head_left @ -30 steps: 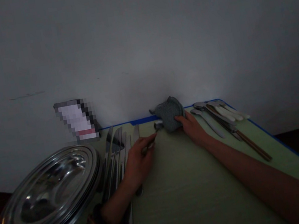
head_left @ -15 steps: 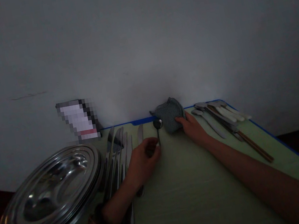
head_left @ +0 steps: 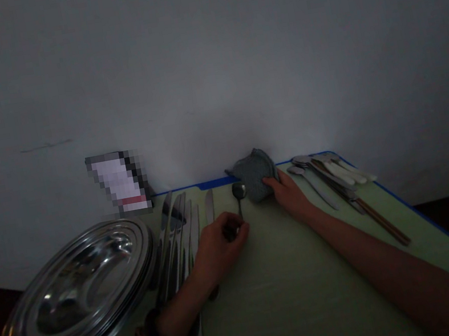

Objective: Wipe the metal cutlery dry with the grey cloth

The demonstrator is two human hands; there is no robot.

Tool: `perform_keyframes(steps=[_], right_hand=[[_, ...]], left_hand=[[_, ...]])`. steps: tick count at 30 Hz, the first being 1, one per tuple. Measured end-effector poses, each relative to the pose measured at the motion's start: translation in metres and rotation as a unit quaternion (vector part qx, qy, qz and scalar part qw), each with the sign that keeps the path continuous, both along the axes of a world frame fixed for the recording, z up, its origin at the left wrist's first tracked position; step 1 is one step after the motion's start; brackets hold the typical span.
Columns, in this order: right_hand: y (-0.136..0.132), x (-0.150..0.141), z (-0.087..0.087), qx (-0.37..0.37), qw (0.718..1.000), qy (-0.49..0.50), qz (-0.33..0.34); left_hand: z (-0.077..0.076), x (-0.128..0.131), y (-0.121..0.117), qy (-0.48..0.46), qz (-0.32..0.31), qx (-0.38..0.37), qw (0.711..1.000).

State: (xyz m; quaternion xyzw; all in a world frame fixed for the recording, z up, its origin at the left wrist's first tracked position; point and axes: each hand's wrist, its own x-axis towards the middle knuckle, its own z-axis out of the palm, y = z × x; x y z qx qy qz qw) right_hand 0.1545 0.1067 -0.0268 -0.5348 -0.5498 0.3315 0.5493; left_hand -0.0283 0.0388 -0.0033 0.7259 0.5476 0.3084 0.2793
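Near the middle of the table, my left hand (head_left: 225,249) is closed on the handle of a small metal spoon (head_left: 238,191), whose bowl points toward the wall. Its fingertips cover the lower part of that handle. My right hand (head_left: 288,194) grips a folded grey cloth (head_left: 254,177) by its right side, thumb on top. The cloth is just right of the spoon's bowl. Beside my left hand lies a single table knife (head_left: 209,205), its lower end partly hidden by my wrist.
Stacked oval metal plates (head_left: 78,298) fill the left side. Several knives (head_left: 173,241) lie between them and my left forearm. Spoons, white-handled cutlery (head_left: 340,170) and brown chopsticks (head_left: 384,224) lie at the right. A blurred-out device (head_left: 118,181) leans on the wall (head_left: 206,67) behind the table.
My left hand has come slightly nearer to me and to the right, and the spoon has shifted a little with it. My right hand and the cloth stay nearly in place.
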Motion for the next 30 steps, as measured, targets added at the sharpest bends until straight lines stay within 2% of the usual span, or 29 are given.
perform_keyframes(steps=[3, 5, 9, 13, 21, 26, 28, 30], right_hand=[[-0.0046, -0.0007, 0.0021, 0.035, 0.995, 0.002, -0.098], [-0.0078, -0.0018, 0.0027, 0.068, 0.988, -0.02, -0.139], [-0.0092, -0.0031, 0.0016, 0.105, 0.982, -0.04, -0.152], [-0.0049, -0.001, -0.0008, 0.087, 0.982, -0.003, -0.169], [-0.0024, 0.0028, -0.0003, 0.072, 0.988, 0.027, -0.137], [-0.0034, 0.0024, 0.0023, 0.055, 0.988, 0.051, -0.135], [-0.0039, 0.0015, 0.0024, 0.055, 0.991, 0.052, -0.11], [-0.0049, 0.0, 0.0028, 0.058, 0.996, 0.034, -0.053]], left_hand=[[-0.0015, -0.0023, 0.0026, 0.0, 0.0, -0.007, 1.0], [-0.0017, -0.0036, 0.0041, -0.003, -0.013, -0.029, 0.999], [-0.0009, -0.0035, 0.0049, -0.045, -0.023, -0.05, 0.998], [-0.0026, -0.0033, 0.0054, -0.085, -0.005, -0.032, 0.996], [-0.0075, -0.0054, 0.0054, -0.119, 0.005, -0.027, 0.993], [-0.0049, -0.0061, 0.0022, -0.119, 0.018, -0.013, 0.993], [-0.0023, -0.0061, 0.0003, -0.105, 0.003, 0.008, 0.994], [-0.0001, -0.0063, -0.0015, -0.074, -0.028, 0.031, 0.996]])
